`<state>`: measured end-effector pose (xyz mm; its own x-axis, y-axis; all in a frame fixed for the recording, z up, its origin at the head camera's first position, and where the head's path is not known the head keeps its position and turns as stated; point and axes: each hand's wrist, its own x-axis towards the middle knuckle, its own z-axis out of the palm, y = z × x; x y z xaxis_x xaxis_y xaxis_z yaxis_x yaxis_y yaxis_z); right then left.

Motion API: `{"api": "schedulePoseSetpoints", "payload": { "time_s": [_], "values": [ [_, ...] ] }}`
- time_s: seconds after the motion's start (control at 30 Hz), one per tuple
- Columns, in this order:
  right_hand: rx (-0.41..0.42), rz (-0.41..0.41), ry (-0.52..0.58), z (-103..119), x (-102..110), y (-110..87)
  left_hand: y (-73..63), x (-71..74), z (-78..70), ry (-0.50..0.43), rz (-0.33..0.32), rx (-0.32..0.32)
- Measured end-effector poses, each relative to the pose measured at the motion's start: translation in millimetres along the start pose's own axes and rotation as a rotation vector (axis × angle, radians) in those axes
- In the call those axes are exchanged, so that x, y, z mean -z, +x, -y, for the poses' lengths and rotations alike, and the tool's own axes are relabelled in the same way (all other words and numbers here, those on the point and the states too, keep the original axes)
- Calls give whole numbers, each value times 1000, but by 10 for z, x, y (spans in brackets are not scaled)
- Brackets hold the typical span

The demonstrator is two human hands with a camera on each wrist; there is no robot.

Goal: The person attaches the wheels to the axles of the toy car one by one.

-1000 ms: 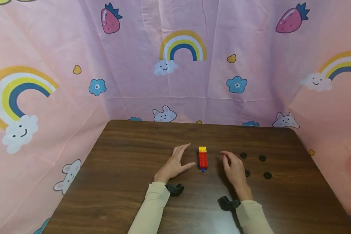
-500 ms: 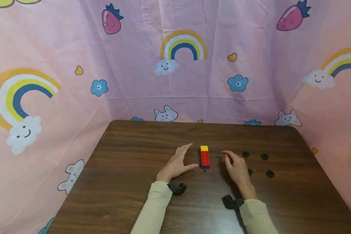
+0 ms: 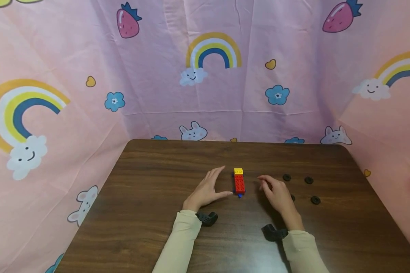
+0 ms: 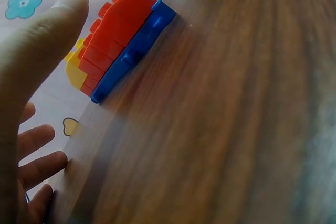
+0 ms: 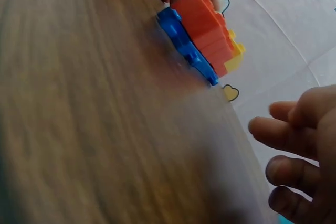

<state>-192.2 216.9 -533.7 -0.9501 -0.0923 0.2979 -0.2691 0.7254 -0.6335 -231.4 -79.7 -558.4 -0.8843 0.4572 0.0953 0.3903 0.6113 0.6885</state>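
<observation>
Between the two hands stands a toy block vehicle (image 3: 239, 183), with red bricks, a yellow brick at its far end and a blue wheelless base (image 4: 134, 51). My left hand (image 3: 205, 192) lies just left of it, fingers spread and the thumb tip close to the near end of the blue base. To its right hovers my right hand (image 3: 276, 195), fingers loosely bent and holding nothing. The right wrist view shows the red bricks (image 5: 202, 27) with the left fingers behind them. Right of the right hand lie several small black wheels (image 3: 309, 180), one partly hidden by that hand.
The dark wood table (image 3: 150, 174) has rounded far corners. A pink and purple cloth (image 3: 150, 76) printed with rainbows, clouds and strawberries hangs behind it and at both sides. Each wrist wears a black camera mount (image 3: 207, 219).
The head view has shifted slightly. The right wrist has swung a little to the right, while its fingertips stay about where they were. The left hand, the block vehicle and the wheels keep their places.
</observation>
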Motion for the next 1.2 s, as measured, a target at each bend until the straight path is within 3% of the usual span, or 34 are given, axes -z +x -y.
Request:
{"api": "schedulePoseSetpoints", "payload": {
  "time_s": [0.3,1.2],
  "values": [
    [-36,121,23,-62,165,-10,4,-1,-13,17,13,8],
    [-56,195,-7,-204,485,-12,12,24,-38,13,12,6]
  ]
}}
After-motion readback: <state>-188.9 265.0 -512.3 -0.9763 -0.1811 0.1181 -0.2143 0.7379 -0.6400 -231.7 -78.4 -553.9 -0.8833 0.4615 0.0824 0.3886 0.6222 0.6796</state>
